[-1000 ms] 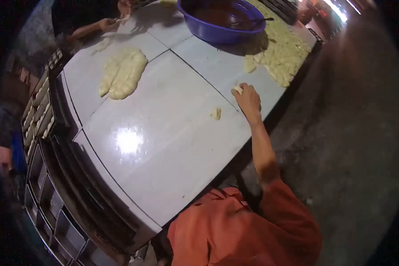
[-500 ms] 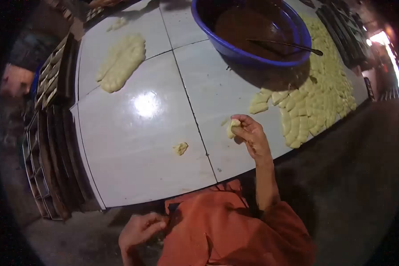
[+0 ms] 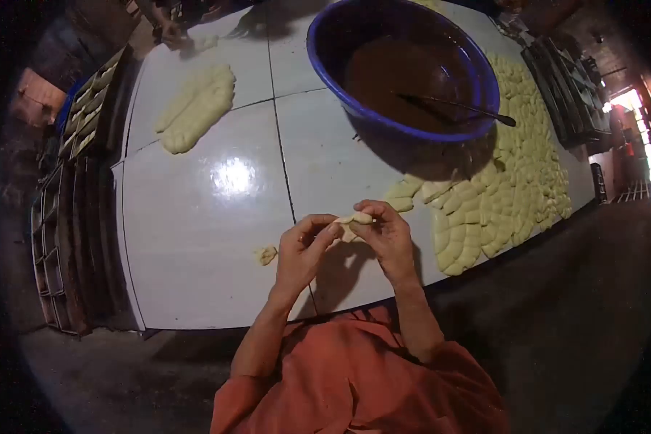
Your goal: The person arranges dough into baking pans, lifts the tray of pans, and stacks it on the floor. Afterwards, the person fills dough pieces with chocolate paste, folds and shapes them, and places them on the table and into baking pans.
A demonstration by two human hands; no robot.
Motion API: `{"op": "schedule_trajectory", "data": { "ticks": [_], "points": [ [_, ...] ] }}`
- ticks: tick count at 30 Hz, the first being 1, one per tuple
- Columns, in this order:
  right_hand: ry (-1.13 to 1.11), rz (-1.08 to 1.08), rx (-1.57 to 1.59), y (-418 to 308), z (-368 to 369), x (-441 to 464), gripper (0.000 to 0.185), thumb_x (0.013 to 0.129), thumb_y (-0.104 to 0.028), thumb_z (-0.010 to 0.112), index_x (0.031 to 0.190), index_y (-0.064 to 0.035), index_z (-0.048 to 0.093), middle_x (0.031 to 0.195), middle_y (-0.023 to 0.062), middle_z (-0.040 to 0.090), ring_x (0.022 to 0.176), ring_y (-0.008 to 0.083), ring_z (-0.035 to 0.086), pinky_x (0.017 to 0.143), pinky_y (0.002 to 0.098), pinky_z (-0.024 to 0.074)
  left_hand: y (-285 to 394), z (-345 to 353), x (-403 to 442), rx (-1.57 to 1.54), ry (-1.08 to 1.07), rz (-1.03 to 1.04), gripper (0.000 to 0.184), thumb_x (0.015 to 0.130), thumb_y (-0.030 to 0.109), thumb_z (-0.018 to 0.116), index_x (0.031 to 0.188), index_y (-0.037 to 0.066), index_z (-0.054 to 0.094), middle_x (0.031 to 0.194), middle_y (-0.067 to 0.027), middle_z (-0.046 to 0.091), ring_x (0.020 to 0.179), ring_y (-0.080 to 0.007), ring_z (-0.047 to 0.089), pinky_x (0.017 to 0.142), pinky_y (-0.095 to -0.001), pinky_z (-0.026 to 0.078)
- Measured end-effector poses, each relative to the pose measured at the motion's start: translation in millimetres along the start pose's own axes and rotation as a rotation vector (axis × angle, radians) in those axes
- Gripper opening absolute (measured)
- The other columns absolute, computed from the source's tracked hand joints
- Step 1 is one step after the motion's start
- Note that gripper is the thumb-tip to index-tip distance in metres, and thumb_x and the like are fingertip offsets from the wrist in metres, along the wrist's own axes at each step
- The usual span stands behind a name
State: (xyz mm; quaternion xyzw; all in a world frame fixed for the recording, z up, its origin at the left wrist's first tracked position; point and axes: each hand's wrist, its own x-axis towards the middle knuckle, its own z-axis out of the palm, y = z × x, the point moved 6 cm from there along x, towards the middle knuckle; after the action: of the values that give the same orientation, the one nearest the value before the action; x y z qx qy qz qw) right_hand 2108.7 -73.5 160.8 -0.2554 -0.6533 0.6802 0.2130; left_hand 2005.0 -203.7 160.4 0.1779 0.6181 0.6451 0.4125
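1. Between the two hands, a small piece of pale dough (image 3: pixel 349 230) is pinched above the table, near its close edge; it looks thin and stretched in the middle, with a thicker roll towards the right.
2. The left hand (image 3: pixel 299 252) grips the dough's left end between thumb and fingers; the right hand (image 3: pixel 389 244) grips the other end the same way, fingers curled over the top.
3. Just beside the left hand, a crumpled dough scrap (image 3: pixel 265 254) lies on the white tiled table (image 3: pixel 195 253); a dark seam runs up behind the hands.
4. Beyond the right hand, many flattened dough pieces (image 3: pixel 503 199) lie packed together; next to them stands a blue bowl (image 3: pixel 369 121) of brown contents (image 3: pixel 380 69), a dark long-handled utensil (image 3: pixel 463 107) resting across its rim.
5. Farther off to the left lies a long dough slab (image 3: pixel 199 108); past it, another person's hand (image 3: pixel 173 35) shows, blurred; dark trays (image 3: pixel 90 108) stand along the table's left side.
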Motion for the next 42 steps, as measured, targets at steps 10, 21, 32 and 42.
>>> {"op": "schedule_trajectory", "data": {
  "ticks": [10, 21, 32, 42],
  "points": [
    [-0.153, 0.137, 0.880, -58.1, 10.7, 23.0, 0.022, 0.095, -0.011, 0.068, 0.113, -0.0023, 0.059, 0.101, 0.0034, 0.062, 0.092, 0.0126, 0.062, 0.085, 0.0258, 0.0522, 42.3, 66.4, 38.6, -0.007, 0.081, 0.803, 0.095, 0.084, 0.041, 0.081, 0.152, -0.004, 0.032, 0.127, -0.0234, 0.065, 0.113, -0.0291, 0.067, 0.096, -0.0359, 0.052],
    [-0.295, 0.046, -0.680, -91.8, -75.4, 222.3, 0.027, 0.097, -0.025, 0.062, 0.111, -0.0019, 0.061, 0.093, 0.0104, 0.070, 0.085, 0.0240, 0.069, 0.075, 0.0372, 0.0545, -13.7, 7.9, 28.7, -0.008, 0.107, 0.028, 0.050, 0.094, 0.012, 0.069, 0.138, -0.001, 0.052, 0.125, -0.0205, 0.065, 0.107, -0.0233, 0.068, 0.091, -0.0330, 0.054],
    [-0.663, 0.126, -1.116, -30.2, -51.6, 253.8, 0.033, 0.093, -0.026, 0.057, 0.113, -0.0011, 0.067, 0.114, 0.0220, 0.069, 0.108, 0.0365, 0.065, 0.092, 0.0454, 0.0484, -11.3, -29.3, -1.0, 0.023, 0.174, -0.094, 0.039, 0.097, 0.017, 0.067, 0.130, -0.003, 0.060, 0.120, -0.0187, 0.069, 0.109, -0.0238, 0.067, 0.094, -0.0338, 0.052],
    [-0.157, 0.049, 0.000, -105.1, -43.9, 201.1, 0.026, 0.098, -0.029, 0.062, 0.106, -0.0033, 0.064, 0.092, 0.0043, 0.066, 0.081, 0.0137, 0.064, 0.073, 0.0285, 0.0529, 17.1, -17.5, 26.6, 0.065, 0.025, -0.014, 0.038, 0.099, 0.021, 0.063, 0.131, 0.000, 0.061, 0.122, -0.0144, 0.068, 0.112, -0.0218, 0.065, 0.095, -0.0341, 0.052]
  ]
}}
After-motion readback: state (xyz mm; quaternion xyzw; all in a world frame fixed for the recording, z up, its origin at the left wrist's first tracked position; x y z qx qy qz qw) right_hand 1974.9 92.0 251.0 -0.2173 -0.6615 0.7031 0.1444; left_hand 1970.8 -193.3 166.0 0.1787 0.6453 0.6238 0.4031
